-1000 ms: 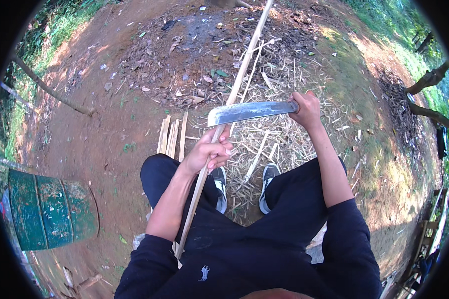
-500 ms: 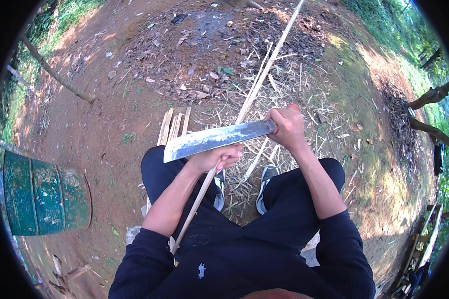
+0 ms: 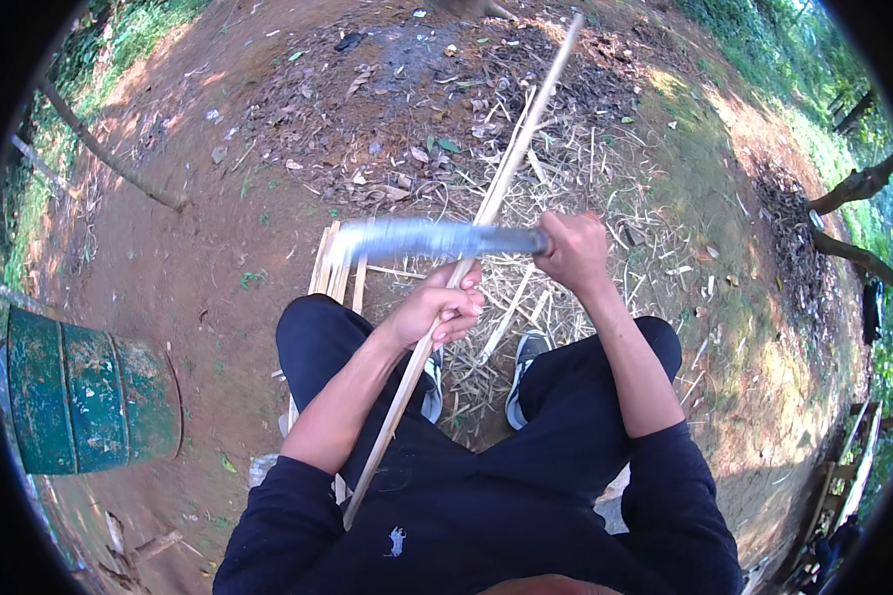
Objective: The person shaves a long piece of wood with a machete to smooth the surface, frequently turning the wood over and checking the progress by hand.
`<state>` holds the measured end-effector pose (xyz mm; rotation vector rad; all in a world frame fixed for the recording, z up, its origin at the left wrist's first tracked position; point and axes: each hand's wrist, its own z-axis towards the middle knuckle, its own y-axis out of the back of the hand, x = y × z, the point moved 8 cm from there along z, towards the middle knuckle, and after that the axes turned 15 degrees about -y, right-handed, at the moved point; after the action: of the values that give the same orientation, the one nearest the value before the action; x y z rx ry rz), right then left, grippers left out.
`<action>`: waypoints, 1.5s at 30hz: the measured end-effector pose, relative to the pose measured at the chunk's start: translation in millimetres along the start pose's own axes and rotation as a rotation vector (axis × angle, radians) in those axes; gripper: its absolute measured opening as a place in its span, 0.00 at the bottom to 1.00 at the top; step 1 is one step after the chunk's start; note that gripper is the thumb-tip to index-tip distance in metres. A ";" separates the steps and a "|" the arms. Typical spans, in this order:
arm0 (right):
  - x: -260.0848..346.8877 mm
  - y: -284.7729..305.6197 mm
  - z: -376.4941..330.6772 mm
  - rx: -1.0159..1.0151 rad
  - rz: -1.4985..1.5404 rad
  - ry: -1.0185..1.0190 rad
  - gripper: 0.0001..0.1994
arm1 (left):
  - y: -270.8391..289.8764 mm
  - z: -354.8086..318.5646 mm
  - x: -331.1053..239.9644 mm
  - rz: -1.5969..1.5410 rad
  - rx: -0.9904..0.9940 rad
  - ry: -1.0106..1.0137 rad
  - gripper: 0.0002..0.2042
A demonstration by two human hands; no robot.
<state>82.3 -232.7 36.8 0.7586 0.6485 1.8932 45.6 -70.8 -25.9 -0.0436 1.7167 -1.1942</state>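
Outdoors, bare earth [image 3: 238, 228] all round; shavings [image 3: 566, 183] scattered beyond and beneath the hands. Green drum [image 3: 94, 392], paint worn, well left of the left hand; its opening is not visible, so contents cannot be told. Left hand [image 3: 437, 305]: fingers curled round a wood strip [image 3: 399, 402], which slants from the lap to well beyond both hands. Right hand [image 3: 573, 250]: fist closed on the knife [image 3: 407, 240] handle. Blade blurred, crossing the strip just beyond the left hand; contact uncertain. More strips [image 3: 322, 270] lie left of that hand.
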 end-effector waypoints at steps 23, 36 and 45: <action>-129.4 9.6 15.7 0.013 -0.180 -0.643 0.07 | -4.7 -10.6 18.6 0.065 0.033 0.100 0.14; -36.4 21.4 -24.9 -0.009 0.071 -0.129 0.08 | -12.6 -8.5 17.2 0.004 0.066 0.106 0.13; -104.7 16.5 -2.4 -0.080 -0.171 -0.396 0.08 | -15.8 -3.5 19.9 -0.039 0.046 0.134 0.15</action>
<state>107.1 -334.8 23.2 0.9614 0.3731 1.5450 25.8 -86.9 -28.3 0.0317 1.8110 -1.2905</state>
